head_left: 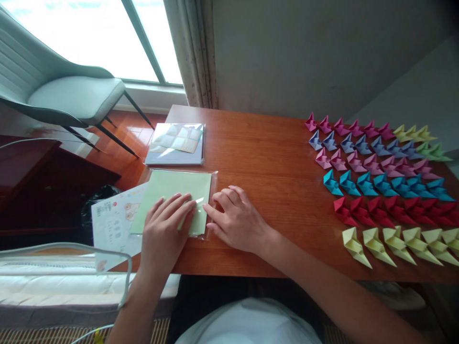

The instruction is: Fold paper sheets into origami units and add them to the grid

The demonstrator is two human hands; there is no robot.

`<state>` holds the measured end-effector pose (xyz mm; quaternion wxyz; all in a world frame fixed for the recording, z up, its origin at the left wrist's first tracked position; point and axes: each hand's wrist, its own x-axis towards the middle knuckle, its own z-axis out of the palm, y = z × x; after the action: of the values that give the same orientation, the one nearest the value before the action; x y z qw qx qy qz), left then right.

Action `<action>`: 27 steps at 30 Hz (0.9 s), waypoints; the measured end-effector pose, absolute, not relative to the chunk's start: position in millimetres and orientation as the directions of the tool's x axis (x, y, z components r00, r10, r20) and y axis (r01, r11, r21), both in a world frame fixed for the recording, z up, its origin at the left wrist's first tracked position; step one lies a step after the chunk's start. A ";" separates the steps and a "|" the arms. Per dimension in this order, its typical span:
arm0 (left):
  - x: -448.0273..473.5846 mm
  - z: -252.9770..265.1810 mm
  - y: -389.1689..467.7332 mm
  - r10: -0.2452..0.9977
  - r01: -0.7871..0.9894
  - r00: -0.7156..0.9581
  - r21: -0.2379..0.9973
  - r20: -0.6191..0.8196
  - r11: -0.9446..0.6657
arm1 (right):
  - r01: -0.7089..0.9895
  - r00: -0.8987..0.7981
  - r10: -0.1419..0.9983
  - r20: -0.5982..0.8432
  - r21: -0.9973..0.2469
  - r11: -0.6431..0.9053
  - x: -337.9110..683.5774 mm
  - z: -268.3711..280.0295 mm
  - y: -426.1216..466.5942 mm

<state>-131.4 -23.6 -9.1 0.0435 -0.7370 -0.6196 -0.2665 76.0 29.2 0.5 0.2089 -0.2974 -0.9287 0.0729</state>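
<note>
A pack of light green square paper (179, 184) in a clear plastic sleeve (214, 184) lies near the table's left end. My left hand (167, 229) rests on top of the pack, its fingers stretched across the paper. At the sleeve's right edge is my right hand (238, 220), thumb and forefinger on the plastic and the other fingers curled. Under the pack's left side, a white printed sheet (114, 224) sticks out past the table edge. Behind the pack lies another plastic-wrapped pack (172, 157) with a patterned card (181, 137) on it.
Rows of folded paper pieces, among them blue (366, 184), red (376, 210) and pale yellow (375, 243) ones, stand along the right side of the wooden table (265, 162). A chair (75, 95) stands by the window. A white rail (64, 246) runs at lower left.
</note>
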 end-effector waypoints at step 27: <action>-132.4 -9.4 -27.0 0.877 0.916 0.011 0.347 0.480 -0.202 | 0.540 -0.713 0.581 0.393 -0.220 0.812 90.5 4.5 27.8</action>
<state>-132.4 -27.0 -9.4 0.0313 -0.7103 -0.6310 -0.3104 90.5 27.8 4.5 0.2269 -0.3032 -0.9245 0.0444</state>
